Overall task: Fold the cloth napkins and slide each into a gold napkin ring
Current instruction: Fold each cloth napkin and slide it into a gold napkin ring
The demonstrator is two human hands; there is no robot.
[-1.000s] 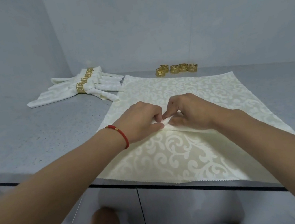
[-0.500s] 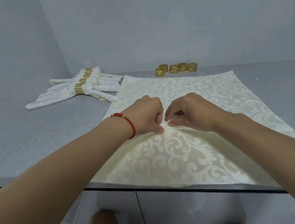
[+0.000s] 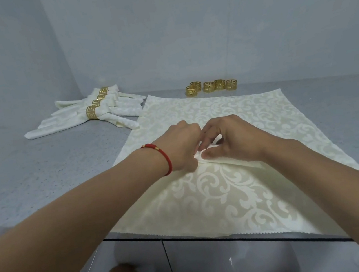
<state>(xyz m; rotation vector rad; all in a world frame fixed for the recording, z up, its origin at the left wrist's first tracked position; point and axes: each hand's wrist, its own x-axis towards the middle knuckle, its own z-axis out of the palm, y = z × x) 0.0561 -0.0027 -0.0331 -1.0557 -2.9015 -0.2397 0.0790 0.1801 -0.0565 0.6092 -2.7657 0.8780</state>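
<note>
Step in hand: the person is gathering the middle of the open napkin [image 3: 225, 189] into a raised pleat — judged to be the start of the fold that will later go through a ring.

Left hand [image 3: 181, 148]: knuckles up over the cloth's centre, fingers curled and pinching the small peak of fabric from the left; a red cord bracelet [image 3: 165, 158] sits on the wrist.

Right hand [image 3: 227, 141]: thumb and fingers pinch the same peak from the right, touching the left hand; a soft ridge of cloth runs out under this palm toward the right edge.

Why held so: two pinches set close together would keep the pleat from slumping — limp cloth will not hold a crease alone.

Open napkin: cream damask with a paler scroll pattern, roughly square, flat except at the pinch; its near hem, cut in tiny zigzags, just overhangs the front edge of the worktop [image 3: 41, 178].

Loose rings [image 3: 212, 86]: five gold bands with a cut-out key pattern, bunched by the back edge just beyond the napkin's far hem, within reach for the next step.

Finished napkins [image 3: 92, 112]: several already ringed, fanned near the back-left corner, well apart from the hands; exact count unclear.

Worktop: grey, speckled and matte, against plain pale walls; glossy cabinet fronts below.

Progress: part done — this napkin is unfolded but for the pinch, and five rings wait.
</note>
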